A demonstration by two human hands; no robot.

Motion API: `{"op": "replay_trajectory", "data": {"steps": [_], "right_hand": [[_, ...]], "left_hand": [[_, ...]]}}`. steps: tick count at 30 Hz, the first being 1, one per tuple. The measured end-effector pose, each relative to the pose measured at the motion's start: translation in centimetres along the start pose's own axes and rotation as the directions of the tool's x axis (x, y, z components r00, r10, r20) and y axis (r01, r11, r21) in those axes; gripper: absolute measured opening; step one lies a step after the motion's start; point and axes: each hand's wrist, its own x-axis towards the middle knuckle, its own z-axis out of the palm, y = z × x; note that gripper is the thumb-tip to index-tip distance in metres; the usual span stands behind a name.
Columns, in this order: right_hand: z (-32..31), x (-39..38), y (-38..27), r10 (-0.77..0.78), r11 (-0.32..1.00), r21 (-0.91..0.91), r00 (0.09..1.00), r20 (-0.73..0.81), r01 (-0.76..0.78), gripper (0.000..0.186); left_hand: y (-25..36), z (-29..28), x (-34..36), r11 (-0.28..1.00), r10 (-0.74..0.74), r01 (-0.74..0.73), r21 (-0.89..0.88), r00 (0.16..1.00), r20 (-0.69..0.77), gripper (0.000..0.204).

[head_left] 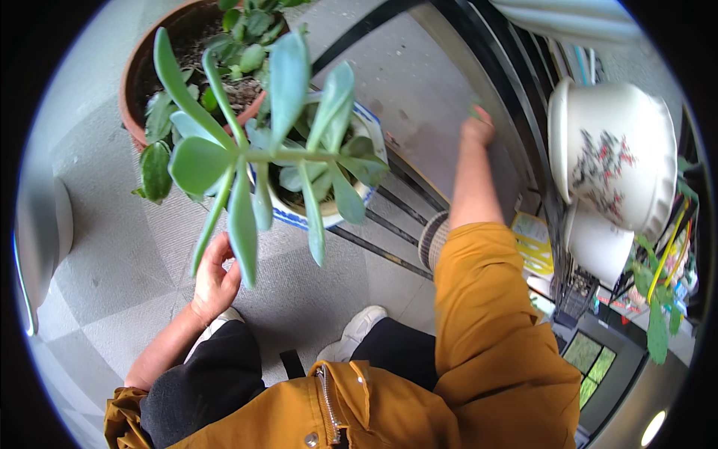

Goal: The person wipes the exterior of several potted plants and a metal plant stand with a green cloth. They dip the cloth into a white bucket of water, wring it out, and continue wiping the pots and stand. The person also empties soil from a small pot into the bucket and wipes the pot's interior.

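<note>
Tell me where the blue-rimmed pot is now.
In the head view, the blue-rimmed pot is at the upper middle, partly hidden by the succulent and right of the terracotta pot.

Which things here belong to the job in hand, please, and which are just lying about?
In hand:
- succulent
- left hand, by its leaves
- right hand, apparently with a blurred green bit

Lying about:
- terracotta pot
- painted pot
- white pot

The pale-green succulent (258, 156) splays paddle-shaped leaves along a sideways stem above a blue-edged white pot (376, 135); a small, blurred green piece (476, 102) shows at the right hand (477, 129).
</note>
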Motion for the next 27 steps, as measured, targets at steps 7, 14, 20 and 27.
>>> {"op": "replay_trajectory", "data": {"steps": [7,14,20,27], "right_hand": [[-8.3,-15.1,-4.0,0.000,0.911,0.337,0.819,0.574,-0.237,0.045],[-6.4,-1.8,3.6,0.510,0.829,0.330,0.853,-0.112,-0.452,0.023],[-1.1,-2.0,3.3,0.301,0.938,-0.209,0.950,0.088,-0.278,0.017],[-4.5,-5.8,-4.7,0.056,0.846,0.472,0.922,0.383,-0.248,0.033]], "left_hand": [[0.8,0.5,-0.7,0.990,0.098,-0.096,-0.108,0.995,0.015,0.015],[1.1,-1.0,-1.8,0.994,0.045,-0.042,-0.097,0.998,0.038,0.014],[0.5,-2.4,-3.2,0.998,-0.002,-0.004,-0.066,0.996,-0.088,0.013],[-0.4,-1.7,-2.2,0.988,-0.067,0.064,-0.140,0.998,-0.013,0.014]]}}
